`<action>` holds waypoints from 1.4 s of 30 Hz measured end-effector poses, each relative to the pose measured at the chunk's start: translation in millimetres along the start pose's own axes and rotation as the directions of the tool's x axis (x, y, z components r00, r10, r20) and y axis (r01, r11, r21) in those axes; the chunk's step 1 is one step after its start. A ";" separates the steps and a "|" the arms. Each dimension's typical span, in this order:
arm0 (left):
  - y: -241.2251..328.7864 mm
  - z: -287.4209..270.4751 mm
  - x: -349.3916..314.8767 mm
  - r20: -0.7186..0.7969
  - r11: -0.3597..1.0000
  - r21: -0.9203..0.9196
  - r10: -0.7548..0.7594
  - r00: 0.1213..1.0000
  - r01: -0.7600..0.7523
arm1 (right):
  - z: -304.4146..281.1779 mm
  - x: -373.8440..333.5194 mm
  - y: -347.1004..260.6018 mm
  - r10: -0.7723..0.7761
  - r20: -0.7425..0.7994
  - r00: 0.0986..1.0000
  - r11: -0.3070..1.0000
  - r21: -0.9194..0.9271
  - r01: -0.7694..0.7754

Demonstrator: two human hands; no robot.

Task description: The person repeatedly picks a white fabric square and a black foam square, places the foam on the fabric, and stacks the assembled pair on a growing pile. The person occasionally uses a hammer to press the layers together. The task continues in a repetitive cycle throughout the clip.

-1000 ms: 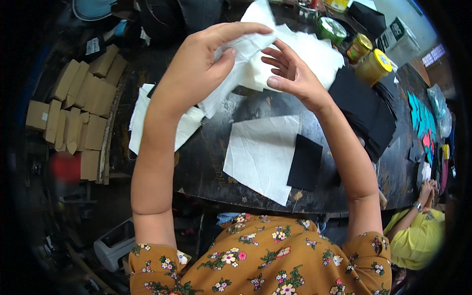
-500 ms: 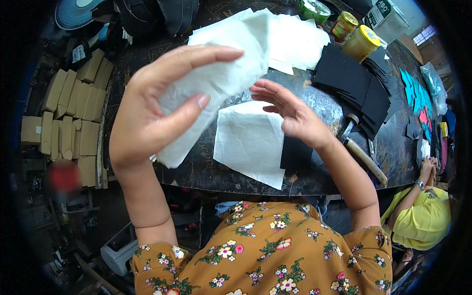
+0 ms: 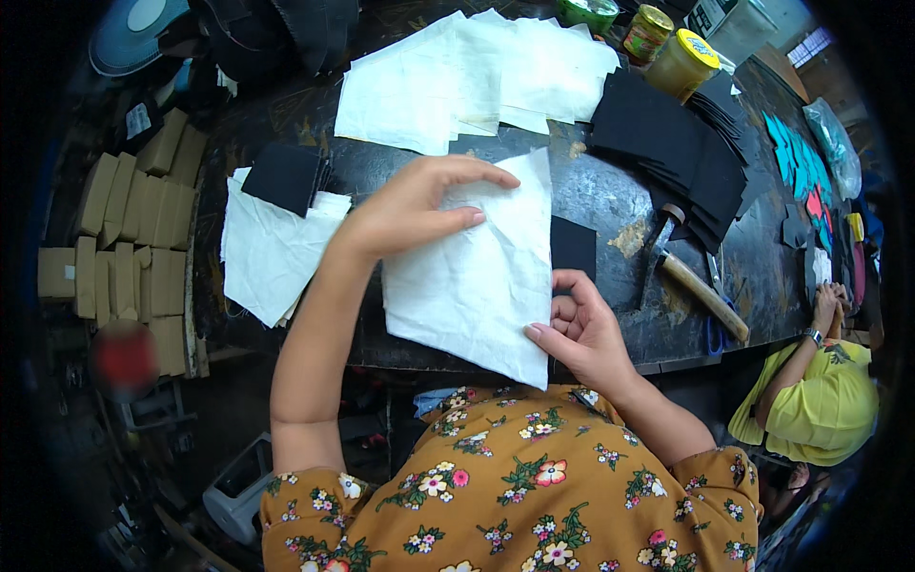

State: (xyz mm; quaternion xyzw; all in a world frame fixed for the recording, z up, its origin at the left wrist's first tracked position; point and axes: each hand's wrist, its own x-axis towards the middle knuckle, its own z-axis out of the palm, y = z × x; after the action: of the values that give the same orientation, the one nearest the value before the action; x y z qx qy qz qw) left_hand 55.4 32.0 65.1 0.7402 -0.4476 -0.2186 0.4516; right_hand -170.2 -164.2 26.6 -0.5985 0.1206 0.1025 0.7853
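Note:
A piece of white cloth [image 3: 467, 296] hangs over the table's near side, in front of my body. My left hand [image 3: 405, 210] has it by the upper left part, thumb and index finger showing on its face; the other fingers are hidden. At the lower right edge my right hand [image 3: 591, 334] pinches the same cloth, thumb on top and fingers curled. Part of a black square piece [image 3: 574, 246] shows beside the cloth's right edge. To the left lie more white cloth pieces [image 3: 272, 253] with small black pieces [image 3: 282, 177] on top.
White sheets [image 3: 410, 91] spread at the back. Stacked black pieces [image 3: 658, 143], a hammer [image 3: 703, 296] and blue-handled scissors [image 3: 715, 334] lie right. A yellow-lidded jar [image 3: 682, 67] stands behind. Cardboard boxes [image 3: 124, 210] are left; a person in yellow [image 3: 820, 400] sits right.
My left hand has brought the white cloth down and right, uncovering the pile at left. My right hand has come down from beside it and closed on its lower right edge.

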 end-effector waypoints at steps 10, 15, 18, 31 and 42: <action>-40.0 24.6 19.6 0.045 0.982 0.188 -0.045 0.998 0.036 | -0.1 -2.2 -7.6 0.107 -0.007 0.994 0.948 -0.302 -0.104; -30.1 30.1 18.5 0.019 0.940 0.336 -0.072 0.997 0.061 | -33.5 -11.4 -25.7 -0.064 0.007 0.998 0.831 -0.554 0.057; -21.7 36.9 12.0 -0.060 0.898 0.424 -0.106 0.993 0.122 | -100.0 0.4 -51.7 -0.455 -0.179 0.872 0.608 -0.779 0.157; -9.0 55.2 -17.8 -0.348 0.821 0.554 0.076 0.934 0.139 | -248.4 64.0 -114.5 -0.817 -0.146 0.559 -0.062 -0.940 -0.336; -19.2 104.8 -35.1 -0.177 0.880 0.475 0.098 0.979 -0.002 | -252.6 54.1 -92.3 -0.856 -0.007 0.517 -0.043 -0.996 -0.084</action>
State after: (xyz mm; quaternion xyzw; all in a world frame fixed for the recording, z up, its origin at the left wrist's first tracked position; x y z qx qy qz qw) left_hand -29.6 16.3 -6.4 0.8338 -0.4599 -0.0172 0.3049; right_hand -107.5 -431.2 29.9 -0.9337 0.0951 -0.3387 0.0662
